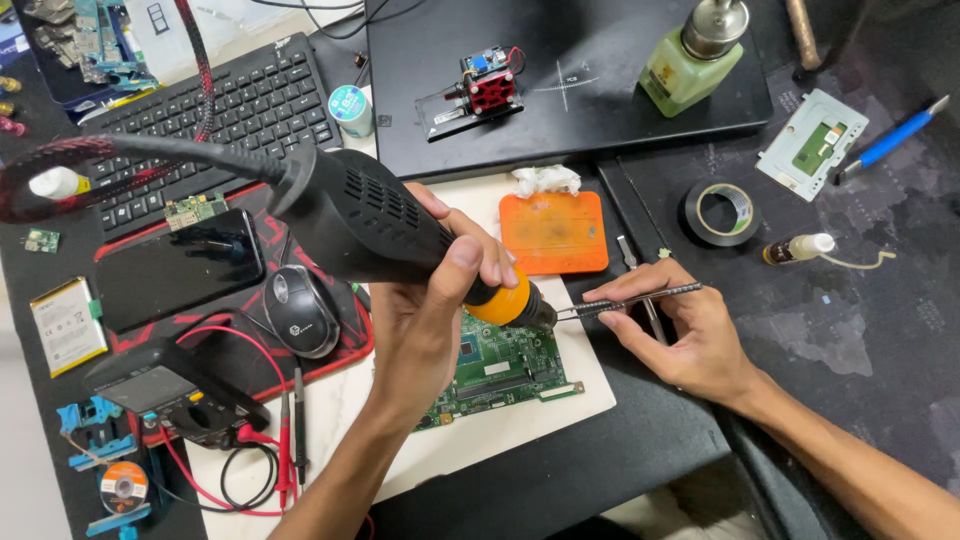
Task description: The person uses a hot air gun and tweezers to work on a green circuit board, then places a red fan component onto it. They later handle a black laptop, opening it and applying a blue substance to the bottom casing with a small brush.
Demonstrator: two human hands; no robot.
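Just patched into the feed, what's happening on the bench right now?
A person is working on a green circuit board that lies on a white mat. The left hand grips a black hot-air gun, its orange nozzle end pointed down at the board's upper edge. The right hand holds tweezers with the tips right at the nozzle. An orange pad and a mouse lie nearby.

A black keyboard (215, 120) is seen at the upper left, with a smartphone (180, 268) and a black mouse (301, 310) laid on a red-and-black mat (345, 335) below it. A multimeter (165, 395) with red and black leads is placed at the lower left. An orange pad (553, 233), a tape roll (720, 213), a green liquid dispenser bottle (690, 60) and a blue pen (893, 140) are spread further right.
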